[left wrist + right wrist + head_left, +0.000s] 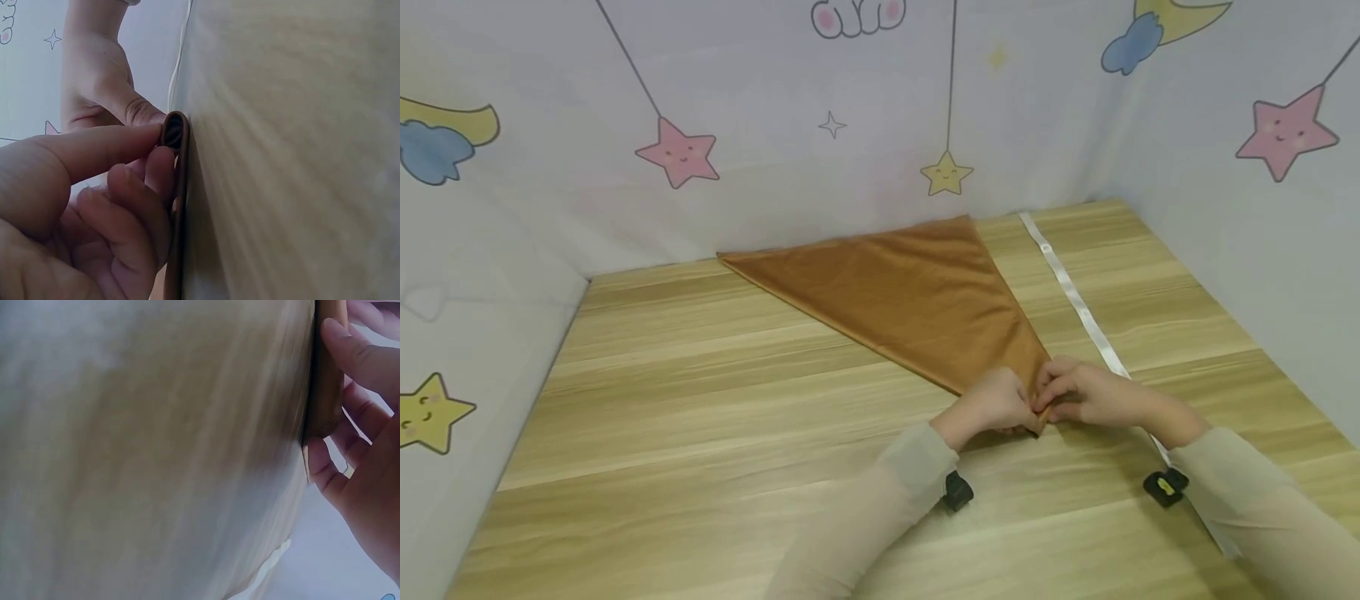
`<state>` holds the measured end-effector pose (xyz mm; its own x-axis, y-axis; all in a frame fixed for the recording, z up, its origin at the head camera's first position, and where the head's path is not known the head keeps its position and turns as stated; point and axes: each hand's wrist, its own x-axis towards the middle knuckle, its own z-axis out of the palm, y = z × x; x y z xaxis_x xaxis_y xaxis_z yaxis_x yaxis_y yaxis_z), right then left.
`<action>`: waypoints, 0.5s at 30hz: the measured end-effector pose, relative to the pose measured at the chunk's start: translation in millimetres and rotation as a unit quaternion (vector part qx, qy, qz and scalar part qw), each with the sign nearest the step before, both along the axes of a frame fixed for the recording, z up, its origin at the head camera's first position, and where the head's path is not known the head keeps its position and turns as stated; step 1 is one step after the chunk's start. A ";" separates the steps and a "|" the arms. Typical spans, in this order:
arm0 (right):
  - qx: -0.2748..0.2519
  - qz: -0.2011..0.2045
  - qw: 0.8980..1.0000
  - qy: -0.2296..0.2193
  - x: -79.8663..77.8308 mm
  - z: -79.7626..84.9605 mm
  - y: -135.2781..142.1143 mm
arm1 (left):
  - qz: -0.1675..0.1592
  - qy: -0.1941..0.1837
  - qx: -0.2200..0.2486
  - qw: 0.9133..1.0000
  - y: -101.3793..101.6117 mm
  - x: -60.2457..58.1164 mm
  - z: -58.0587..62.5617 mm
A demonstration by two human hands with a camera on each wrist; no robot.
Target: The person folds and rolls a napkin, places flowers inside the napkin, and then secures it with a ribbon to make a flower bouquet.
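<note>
A brown satiny cloth [887,308] lies on the table as a large triangle, with its near corner between the two hands. At that corner my left hand [1000,400] pinches the edge between thumb and fingers. Close beside it, my right hand [1093,396] pinches the same corner from the right. In the left wrist view the cloth's edge [176,119] curls over into a small roll, held by the left hand [106,187]. From the right wrist view, the right hand's thumb and fingers [362,362] lie on the rolled brown edge [326,400].
A white strip [1082,312] runs along the right part of the wood-grain table [700,417], passing under the right forearm. Pale curtains [820,183] printed with stars and moons stand at the back and sides. Small black devices [957,492] sit at the wrists.
</note>
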<state>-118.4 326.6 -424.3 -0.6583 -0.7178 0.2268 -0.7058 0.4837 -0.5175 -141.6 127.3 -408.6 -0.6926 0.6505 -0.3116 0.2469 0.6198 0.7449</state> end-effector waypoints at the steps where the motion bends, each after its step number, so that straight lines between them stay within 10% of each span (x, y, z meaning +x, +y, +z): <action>1: -0.001 0.002 1.000 0.005 -0.8 -0.4 -0.8 | -0.002 -0.002 0.000 1.000 -0.9 -0.4 0.9; 15: 0.020 -0.002 1.000 0.023 -5.4 0.2 -7.6 | 0.001 -0.024 -0.004 1.000 -3.1 -2.9 -2.8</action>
